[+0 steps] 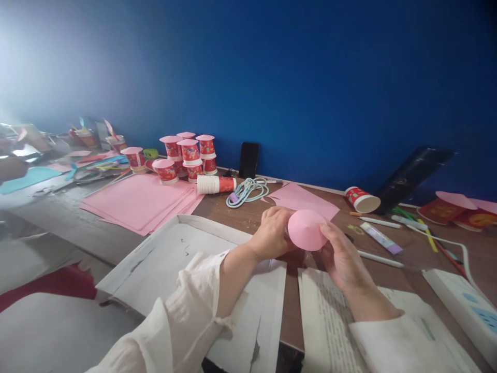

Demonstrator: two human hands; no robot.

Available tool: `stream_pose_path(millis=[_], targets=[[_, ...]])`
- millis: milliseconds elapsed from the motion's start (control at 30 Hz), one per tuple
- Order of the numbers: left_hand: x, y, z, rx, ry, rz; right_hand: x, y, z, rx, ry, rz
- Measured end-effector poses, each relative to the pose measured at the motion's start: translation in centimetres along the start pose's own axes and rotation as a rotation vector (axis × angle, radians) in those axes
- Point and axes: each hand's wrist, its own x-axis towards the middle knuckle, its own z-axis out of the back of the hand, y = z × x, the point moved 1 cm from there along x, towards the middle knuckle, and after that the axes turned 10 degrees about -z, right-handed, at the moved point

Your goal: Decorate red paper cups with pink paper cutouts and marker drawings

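A shallow pink paper cone [306, 230] is held between my two hands above the table, its tip toward me. My left hand [274, 233] is closed at the cone's left edge, its fingertips partly hidden behind it. At the right edge, my right hand [341, 254] pinches the paper with thumb on top and fingers underneath. Whether a cup is under the cone is hidden. Just behind my hands lies a cut pink paper sheet [306, 199]. To the left, several red paper cups [190, 153] stand stacked with similar pink cone tops.
A stack of pink sheets [135, 202], nested cups [215, 184] and a coiled cable [248, 192] lie to the left. A white box lid [155, 259] and printed papers [318, 311] are in front. Rightward are a tipped cup [363, 199], pens and a power strip [466, 305].
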Motion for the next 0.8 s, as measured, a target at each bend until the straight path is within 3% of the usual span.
stream_pose_path(millis=[133, 267, 333, 433, 567, 733, 800], targets=[[0.0, 0.1, 0.0, -0.002, -0.009, -0.005, 0.1, -0.2, -0.1, 0.021, 0.014, 0.007], [0.1, 0.4, 0.1, 0.044, -0.002, 0.062, 0.4, -0.4, -0.1, 0.126, -0.062, -0.062], [0.3, 0.8, 0.3, 0.072, -0.05, 0.154, 0.8, -0.6, 0.0, 0.162, -0.118, -0.092], [0.6, 1.7, 1.4, 0.095, -0.217, 0.361, 1.4, -1.2, 0.3, 0.137, -0.161, -0.086], [0.7, 3.8, 5.3, 0.114, -0.473, 0.519, 1.8, -2.1, 0.7, 0.007, -0.142, -0.011], [-0.6, 8.2, 12.8, 0.297, -0.761, 0.668, 1.8, -2.4, 1.0, -0.12, -0.101, 0.075], [-1.5, 10.0, 15.5, 0.406, -0.823, 0.742, 1.9, -2.4, 1.1, -0.138, -0.105, 0.087]])
